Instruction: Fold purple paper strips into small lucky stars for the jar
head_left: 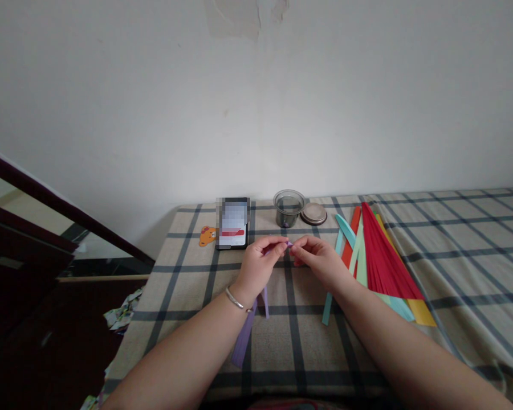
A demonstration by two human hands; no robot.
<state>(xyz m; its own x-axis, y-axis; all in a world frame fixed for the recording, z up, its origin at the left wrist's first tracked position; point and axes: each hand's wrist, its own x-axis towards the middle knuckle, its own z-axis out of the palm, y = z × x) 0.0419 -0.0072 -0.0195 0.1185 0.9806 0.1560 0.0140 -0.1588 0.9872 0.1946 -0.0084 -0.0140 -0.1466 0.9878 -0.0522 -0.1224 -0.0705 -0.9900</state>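
Note:
Between the fingertips of both hands is a small bit of purple paper strip [289, 244]. My left hand [260, 265] pinches it from the left with thumb and forefinger. From the right, my right hand [318, 259] grips the same strip with closed fingertips. More purple paper strips [244, 336] hang or lie below the left wrist, partly hidden by it. Something small and reddish [298, 262] shows under the right fingers, too covered to name. A bracelet [238, 300] circles the left wrist.
A phone [235, 225] stands beyond my left hand, beside a bear-shaped cutout [207, 236]. Near the wall are a clear jar [288, 212] and a round lid [313, 213]. Fanned red paper strips [387, 265] lie right, with blue strips [338, 245] and other colours. The checked tablecloth [183, 285] ends at left.

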